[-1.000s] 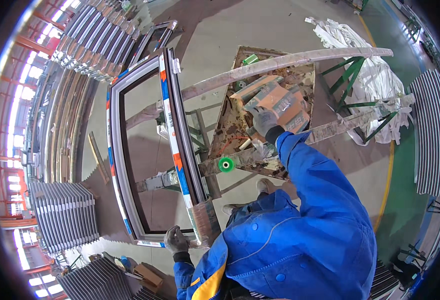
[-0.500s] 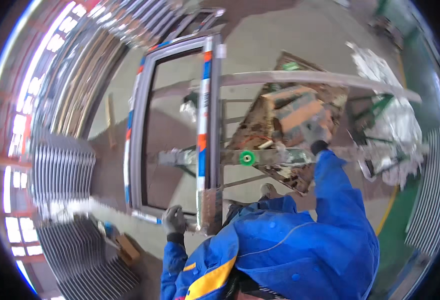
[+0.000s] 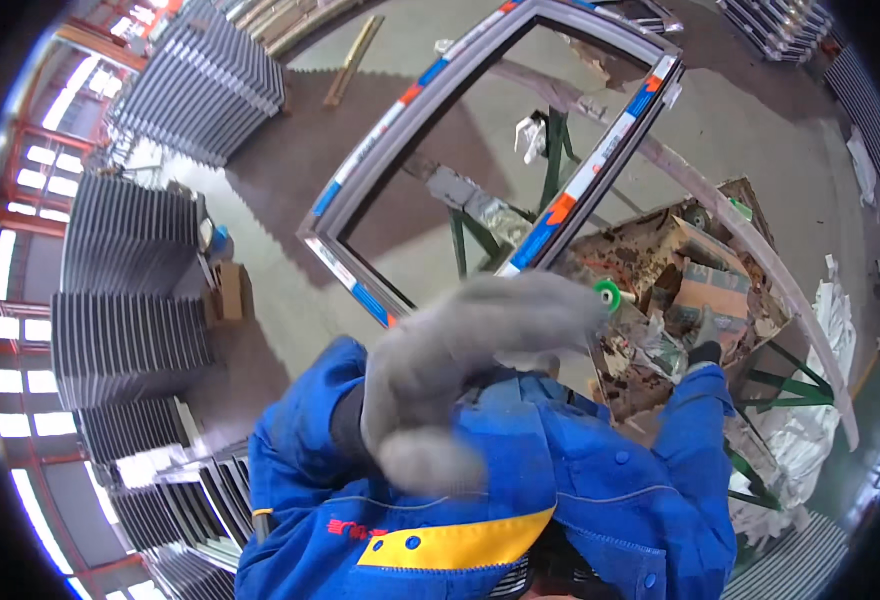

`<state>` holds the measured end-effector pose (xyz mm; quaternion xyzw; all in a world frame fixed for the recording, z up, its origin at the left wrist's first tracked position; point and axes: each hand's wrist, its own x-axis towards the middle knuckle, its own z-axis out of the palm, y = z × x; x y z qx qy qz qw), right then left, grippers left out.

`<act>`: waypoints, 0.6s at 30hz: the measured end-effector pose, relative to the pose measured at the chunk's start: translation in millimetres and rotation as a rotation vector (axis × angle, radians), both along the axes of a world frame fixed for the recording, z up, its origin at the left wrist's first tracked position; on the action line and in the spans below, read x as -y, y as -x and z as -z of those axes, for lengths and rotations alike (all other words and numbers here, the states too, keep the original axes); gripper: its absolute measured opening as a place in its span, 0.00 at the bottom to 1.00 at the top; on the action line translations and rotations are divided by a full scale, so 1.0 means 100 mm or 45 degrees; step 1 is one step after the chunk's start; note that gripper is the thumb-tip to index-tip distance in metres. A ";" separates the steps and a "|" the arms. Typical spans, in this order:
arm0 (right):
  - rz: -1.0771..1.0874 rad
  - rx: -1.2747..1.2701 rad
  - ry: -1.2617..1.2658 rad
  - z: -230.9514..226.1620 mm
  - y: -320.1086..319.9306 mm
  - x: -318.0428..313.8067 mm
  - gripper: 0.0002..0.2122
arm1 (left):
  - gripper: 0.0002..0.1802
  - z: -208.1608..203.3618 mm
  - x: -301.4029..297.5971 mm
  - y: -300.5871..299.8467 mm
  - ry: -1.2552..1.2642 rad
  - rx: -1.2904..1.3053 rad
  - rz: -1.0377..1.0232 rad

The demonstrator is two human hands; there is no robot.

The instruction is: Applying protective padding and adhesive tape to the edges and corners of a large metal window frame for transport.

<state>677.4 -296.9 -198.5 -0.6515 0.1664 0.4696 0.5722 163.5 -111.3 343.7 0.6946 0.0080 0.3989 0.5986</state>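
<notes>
My left hand (image 3: 480,340), in a grey glove, is raised close in front of me, blurred. Its fingers stretch to the right with the thumb apart, and nothing shows in it. Behind it a grey window frame (image 3: 570,215), with blue, white and orange tape along its bars, lies across a stand; the hand hides its near corner. My right hand (image 3: 702,332), also gloved, is low at the near edge of a cardboard box (image 3: 715,290); its fingers are not clear. A green ring-shaped roll (image 3: 608,294) sits left of the box, near my left fingertips.
The box lies on a stained board (image 3: 625,375) strewn with scraps. A long pale rail (image 3: 750,235) arches past it, above green stand legs (image 3: 790,375). White plastic sheeting (image 3: 810,450) hangs at the right. Stacks of grey profiles (image 3: 130,345) line the left, by a small carton (image 3: 230,290).
My left hand has left the frame's near corner and risen toward me. My view has turned, so the frame appears tilted. My right hand appears lower on the cardboard box.
</notes>
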 end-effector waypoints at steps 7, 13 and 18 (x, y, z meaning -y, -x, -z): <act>0.076 0.056 -0.223 0.24 -0.19 0.10 0.16 | 0.52 -0.23 0.12 -0.30 -0.086 0.346 0.211; 0.180 0.125 0.043 -0.08 0.26 -0.18 0.13 | 0.48 -0.15 0.22 -0.43 0.107 0.333 0.287; 0.151 0.447 -0.301 0.00 0.15 0.10 0.14 | 0.48 -0.21 0.15 -0.42 0.126 0.318 0.437</act>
